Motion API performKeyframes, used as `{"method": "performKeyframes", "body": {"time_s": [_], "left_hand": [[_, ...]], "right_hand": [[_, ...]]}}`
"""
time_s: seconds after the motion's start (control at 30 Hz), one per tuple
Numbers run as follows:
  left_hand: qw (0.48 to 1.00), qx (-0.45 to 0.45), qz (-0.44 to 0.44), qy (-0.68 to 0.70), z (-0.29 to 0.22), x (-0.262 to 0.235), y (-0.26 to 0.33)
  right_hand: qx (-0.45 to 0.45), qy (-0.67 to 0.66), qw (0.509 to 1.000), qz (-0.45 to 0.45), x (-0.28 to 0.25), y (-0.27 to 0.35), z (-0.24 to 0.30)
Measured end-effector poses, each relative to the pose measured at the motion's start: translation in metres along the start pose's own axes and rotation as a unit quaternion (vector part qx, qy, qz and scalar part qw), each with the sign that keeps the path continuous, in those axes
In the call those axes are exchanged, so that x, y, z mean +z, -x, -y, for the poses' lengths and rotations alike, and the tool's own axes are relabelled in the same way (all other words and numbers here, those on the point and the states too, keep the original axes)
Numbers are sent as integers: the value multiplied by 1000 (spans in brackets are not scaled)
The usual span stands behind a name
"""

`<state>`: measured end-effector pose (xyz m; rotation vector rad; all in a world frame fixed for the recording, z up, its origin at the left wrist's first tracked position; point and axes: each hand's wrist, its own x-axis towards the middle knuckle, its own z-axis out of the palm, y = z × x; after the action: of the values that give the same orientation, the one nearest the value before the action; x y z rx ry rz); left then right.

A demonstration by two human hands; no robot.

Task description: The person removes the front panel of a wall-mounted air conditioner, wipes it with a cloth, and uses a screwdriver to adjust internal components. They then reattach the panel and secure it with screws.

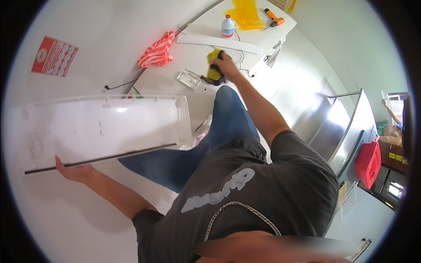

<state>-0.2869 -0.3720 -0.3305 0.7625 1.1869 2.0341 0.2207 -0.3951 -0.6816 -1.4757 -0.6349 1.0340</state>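
Observation:
My left hand (75, 172) holds the lower edge of a long white plastic cover (131, 127), beside the dark strip (109, 157) running along that edge. The cover is held up against the white wall at the left, its inner side showing. My right hand (226, 66) is closed around a yellow-and-black object (215, 63), blurred, its exact kind unclear. It is above the white tabletop (199, 98), close to my raised knee. Just left of it lies a small white plastic part (188, 79) with a cable bundle.
The tabletop carries a long white strip (219, 44), a bottle with a red cap (227, 27), yellow plastic sheeting (245, 15), an orange-and-black drill (274, 19) and a red-and-white striped cloth (158, 50). At far right are a red basket (367, 164) and another person (390, 131).

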Motion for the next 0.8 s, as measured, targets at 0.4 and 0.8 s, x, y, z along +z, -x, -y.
{"method": "performKeyframes", "body": {"time_s": [0.4,0.8], "left_hand": [[988,-114,-18,-99,145,17,-41],[970,-133,-77,-190,192,-10,-82]], "right_hand": [[78,68,985,134,99,-127,-98],[-23,440,895,-73,-96,-280,-150]]}}
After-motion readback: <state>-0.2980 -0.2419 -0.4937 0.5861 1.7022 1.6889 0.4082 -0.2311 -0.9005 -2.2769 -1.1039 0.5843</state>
